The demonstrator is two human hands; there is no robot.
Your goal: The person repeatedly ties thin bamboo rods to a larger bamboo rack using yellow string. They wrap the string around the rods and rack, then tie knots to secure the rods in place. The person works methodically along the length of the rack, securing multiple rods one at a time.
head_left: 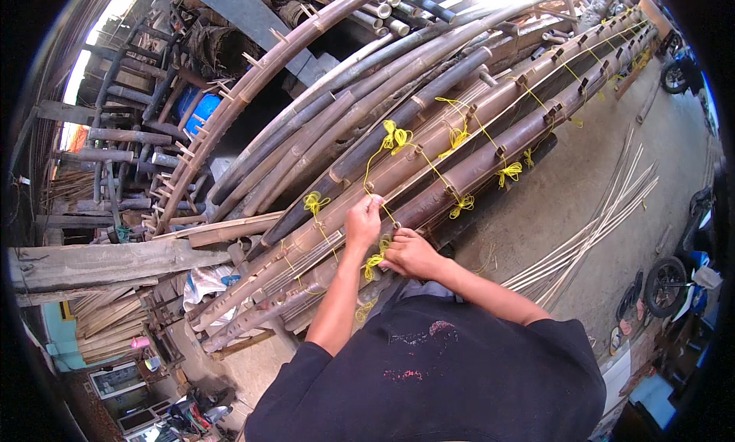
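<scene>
Two long dark bamboo poles (509,147) lie side by side in front of me, with thin split strips (417,183) running between them. Yellow cord (383,210) crosses from one pole to the other over short pegs. My left hand (363,221) is closed in a pinch on the cord beside the farther pole. Lower and to the right, my right hand (412,254) is closed at the nearer pole, gripping the cord near a looped yellow bundle (373,267). Other cord bundles (396,137) hang along both poles. My fingers partly hide the cord.
Beyond the poles lies a stack of bamboo (306,147), with a curved pegged pole (230,105) over it. Loose strips (589,235) are spread on the concrete floor at right, near a motorcycle (674,289) and sandals (624,331). A wooden beam (115,266) extends at left.
</scene>
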